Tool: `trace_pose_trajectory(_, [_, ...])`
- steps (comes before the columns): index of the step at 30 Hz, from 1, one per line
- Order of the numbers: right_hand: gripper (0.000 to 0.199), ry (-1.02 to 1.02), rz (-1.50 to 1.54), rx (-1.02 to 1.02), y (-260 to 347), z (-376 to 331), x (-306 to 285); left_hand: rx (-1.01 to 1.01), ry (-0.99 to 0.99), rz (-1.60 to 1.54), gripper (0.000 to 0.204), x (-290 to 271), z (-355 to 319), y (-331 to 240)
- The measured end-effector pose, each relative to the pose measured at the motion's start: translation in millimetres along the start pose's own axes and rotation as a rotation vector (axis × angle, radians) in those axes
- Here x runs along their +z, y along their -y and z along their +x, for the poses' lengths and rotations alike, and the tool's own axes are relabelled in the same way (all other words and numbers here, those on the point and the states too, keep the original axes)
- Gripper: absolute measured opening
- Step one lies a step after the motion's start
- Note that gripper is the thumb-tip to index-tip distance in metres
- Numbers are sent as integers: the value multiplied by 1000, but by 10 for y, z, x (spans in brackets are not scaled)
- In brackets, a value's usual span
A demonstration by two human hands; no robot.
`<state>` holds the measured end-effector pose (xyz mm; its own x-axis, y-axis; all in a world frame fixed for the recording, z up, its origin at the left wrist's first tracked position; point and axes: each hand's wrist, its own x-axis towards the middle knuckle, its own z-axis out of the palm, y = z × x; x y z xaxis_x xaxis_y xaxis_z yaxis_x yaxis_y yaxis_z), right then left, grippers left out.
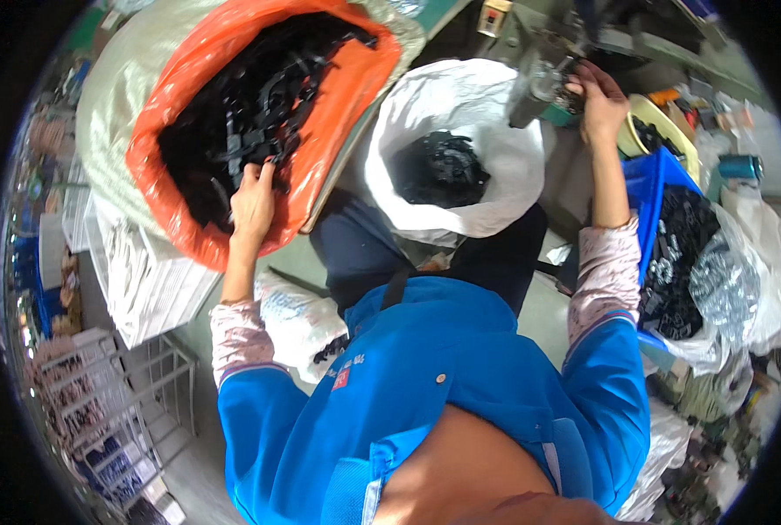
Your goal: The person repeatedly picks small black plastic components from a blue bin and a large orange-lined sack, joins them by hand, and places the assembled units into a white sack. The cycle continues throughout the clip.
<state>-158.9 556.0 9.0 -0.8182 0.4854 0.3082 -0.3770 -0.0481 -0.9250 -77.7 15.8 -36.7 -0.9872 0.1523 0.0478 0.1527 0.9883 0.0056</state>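
My left hand [252, 206] reaches into a large sack lined with orange plastic [342, 122], its fingers closed at the edge of a heap of black plastic parts [255, 114]. They pinch one of these small black parts. My right hand [598, 103] is raised at the far right, against the metal fixture of a machine [543, 79]. Its fingers are bent together there, and what they hold, if anything, is too small to make out. Between my knees stands a white woven sack [386, 188] with black parts [443, 171] at its bottom.
A blue crate [648, 192] of black parts and clear plastic bags stands right of me, beside a cream bin [644, 114]. At left are a white box of white strips [136, 280] and a wire rack [158, 394]. A white plastic bag [298, 319] lies by my left leg.
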Motion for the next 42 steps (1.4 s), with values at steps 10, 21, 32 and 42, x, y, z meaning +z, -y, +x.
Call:
trace_pose_trajectory(10, [16, 121, -330, -224, 713, -452, 441, 147, -13, 44, 30, 42, -90, 45])
trace_pose_trajectory(21, [17, 118, -346, -49, 674, -1169, 73, 352, -47, -13, 34, 149, -51, 219])
trace_pose_trajectory(32, [18, -87, -313, 295, 483, -2131, -828, 352, 166, -53, 38, -53, -1, 35])
trace_pose_trajectory(42, [28, 443, -84, 561, 385, -2322, 383, 286, -496, -998, 18, -453, -17, -556])
